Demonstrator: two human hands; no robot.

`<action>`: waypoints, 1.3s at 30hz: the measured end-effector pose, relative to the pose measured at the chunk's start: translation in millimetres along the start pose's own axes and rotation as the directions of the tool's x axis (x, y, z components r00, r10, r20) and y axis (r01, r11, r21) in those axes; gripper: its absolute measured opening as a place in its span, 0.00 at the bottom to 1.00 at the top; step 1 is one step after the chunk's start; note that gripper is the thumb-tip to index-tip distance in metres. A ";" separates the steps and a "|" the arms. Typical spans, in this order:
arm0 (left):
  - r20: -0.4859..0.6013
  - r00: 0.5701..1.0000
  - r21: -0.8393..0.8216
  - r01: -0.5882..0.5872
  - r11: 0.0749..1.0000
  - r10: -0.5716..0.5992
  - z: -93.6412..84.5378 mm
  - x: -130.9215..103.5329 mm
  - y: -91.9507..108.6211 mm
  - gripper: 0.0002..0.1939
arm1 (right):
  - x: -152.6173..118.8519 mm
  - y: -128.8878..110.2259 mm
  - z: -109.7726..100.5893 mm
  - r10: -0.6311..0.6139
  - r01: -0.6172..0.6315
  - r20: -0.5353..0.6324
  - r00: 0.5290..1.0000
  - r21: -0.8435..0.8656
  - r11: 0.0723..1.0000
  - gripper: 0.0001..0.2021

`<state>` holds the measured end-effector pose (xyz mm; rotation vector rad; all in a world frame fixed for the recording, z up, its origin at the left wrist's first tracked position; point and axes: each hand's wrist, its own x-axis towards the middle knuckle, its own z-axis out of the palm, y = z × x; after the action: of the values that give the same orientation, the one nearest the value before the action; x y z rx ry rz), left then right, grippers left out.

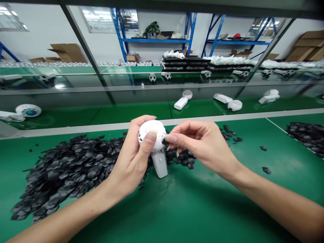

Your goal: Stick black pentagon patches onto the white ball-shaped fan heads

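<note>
My left hand [138,148] is closed around the round white head of a small handheld fan [160,163], its thumb pressed on the front. The fan's pale handle points down toward the green table. My right hand [202,141] pinches a small black plastic piece [165,141] between thumb and fingertips, at the right edge of the fan head. Whether the piece touches the head or sits in it, I cannot tell. Behind and left of my left hand spreads a large pile of black plastic pieces [76,165], which partly reaches behind the fan.
Beyond the pale ledge, a green conveyor carries several white fans [181,103]. Loose black pieces [266,170] lie to the right, with another black pile [307,136] at the far right. Farther back stand stacked black trays [187,64] and blue shelving [157,40].
</note>
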<state>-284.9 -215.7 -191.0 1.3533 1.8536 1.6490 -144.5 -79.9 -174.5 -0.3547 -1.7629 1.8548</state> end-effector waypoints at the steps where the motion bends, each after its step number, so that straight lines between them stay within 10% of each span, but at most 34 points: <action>1: 0.002 1.000 -0.004 0.001 1.000 -0.001 0.2 -0.8 0.7 0.23 | -0.1 0.3 0.4 -0.016 0.016 -0.003 1.000 -0.001 1.000 0.14; 11: -0.025 0.998 0.006 -0.060 0.998 0.060 4.9 -2.6 0.2 0.22 | -2.0 9.5 7.1 -0.135 0.138 -0.087 0.987 0.018 0.990 0.13; 19: -0.004 0.987 0.024 -0.162 0.986 0.162 4.0 -4.7 -5.4 0.19 | -9.4 6.8 12.5 0.005 -0.004 -0.003 1.000 0.228 0.974 0.12; 30: -0.181 0.949 0.054 -0.253 0.966 0.259 9.7 2.8 -6.0 0.11 | -12.0 -9.0 -0.5 0.022 -0.033 0.220 0.975 0.047 0.998 0.02; 34: -0.165 0.936 0.053 -0.308 0.950 0.312 11.8 3.3 -7.0 0.11 | -2.8 -5.9 -10.1 -0.057 0.082 0.202 0.978 -0.114 0.990 0.21; 39: -0.105 0.901 0.012 -0.422 0.907 0.421 15.2 4.6 -8.7 0.12 | 7.1 7.1 -9.5 0.003 -0.021 0.455 0.890 0.035 0.999 0.39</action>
<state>-279.6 -201.9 -201.5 1.7937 1.6818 1.9643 -146.6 -68.0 -181.2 0.1010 -2.0190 2.1018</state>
